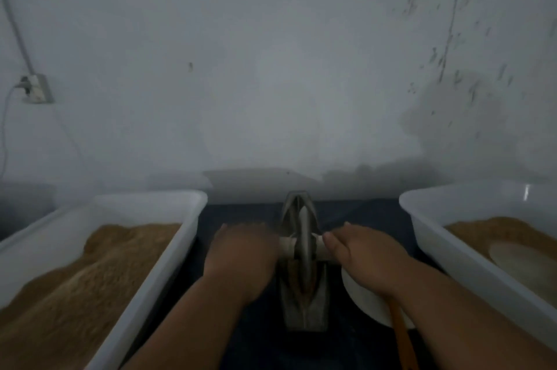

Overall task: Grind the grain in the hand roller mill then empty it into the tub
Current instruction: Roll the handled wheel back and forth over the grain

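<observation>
Metal roller mill (303, 249), left hand (241, 252) and right hand (358, 255) gripping its pale handle (286, 246) ends

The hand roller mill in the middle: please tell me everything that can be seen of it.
The hand roller mill looks like dull grey metal: a thin upright wheel, seen edge-on, standing in a narrow grey base on the dark surface, between the left tub and the right tub, both white. A pale bar crosses its hub; the left hand holds one end, the right hand the other. Blur hides finer parts.
</observation>
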Action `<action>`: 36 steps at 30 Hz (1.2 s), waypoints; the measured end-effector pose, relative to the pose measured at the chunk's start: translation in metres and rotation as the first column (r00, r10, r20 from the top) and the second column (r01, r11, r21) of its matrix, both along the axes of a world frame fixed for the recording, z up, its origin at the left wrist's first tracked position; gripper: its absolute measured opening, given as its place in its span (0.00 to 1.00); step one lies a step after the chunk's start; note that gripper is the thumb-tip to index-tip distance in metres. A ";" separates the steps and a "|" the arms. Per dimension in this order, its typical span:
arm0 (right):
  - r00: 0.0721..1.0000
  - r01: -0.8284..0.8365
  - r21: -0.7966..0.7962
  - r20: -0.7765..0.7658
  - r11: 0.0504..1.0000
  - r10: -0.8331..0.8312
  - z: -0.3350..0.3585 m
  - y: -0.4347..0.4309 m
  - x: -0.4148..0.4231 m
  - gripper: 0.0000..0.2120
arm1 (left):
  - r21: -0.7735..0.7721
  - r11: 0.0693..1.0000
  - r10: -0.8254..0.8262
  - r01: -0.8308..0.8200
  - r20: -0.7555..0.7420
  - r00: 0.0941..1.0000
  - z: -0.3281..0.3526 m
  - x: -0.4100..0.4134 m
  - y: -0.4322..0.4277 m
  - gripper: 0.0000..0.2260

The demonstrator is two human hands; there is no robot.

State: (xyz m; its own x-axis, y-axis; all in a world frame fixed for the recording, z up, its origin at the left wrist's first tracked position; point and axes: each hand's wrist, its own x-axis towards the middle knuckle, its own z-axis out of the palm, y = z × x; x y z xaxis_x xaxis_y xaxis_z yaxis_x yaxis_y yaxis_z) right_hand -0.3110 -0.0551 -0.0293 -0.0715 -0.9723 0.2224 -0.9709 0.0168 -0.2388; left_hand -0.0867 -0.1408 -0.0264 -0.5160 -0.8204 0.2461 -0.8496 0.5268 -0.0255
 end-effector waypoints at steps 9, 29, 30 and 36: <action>0.998 -0.028 0.063 0.054 0.998 0.025 0.002 0.004 -0.003 0.46 | -0.056 0.998 -0.028 0.032 0.058 0.998 0.009 0.007 0.015 0.16; 0.992 0.100 0.109 -0.086 0.989 -0.091 0.004 -0.072 -0.022 0.36 | 0.179 0.982 0.057 -0.066 0.055 0.997 0.007 -0.036 -0.068 0.25; 0.995 0.092 0.124 -0.051 0.988 -0.087 0.004 -0.059 -0.018 0.37 | 0.171 0.984 0.051 -0.059 0.050 0.997 0.007 -0.032 -0.057 0.25; 0.992 0.028 -0.052 -0.122 0.998 -0.034 0.006 0.009 0.011 0.47 | 0.076 0.995 0.057 -0.057 -0.004 0.998 -0.006 0.011 0.021 0.30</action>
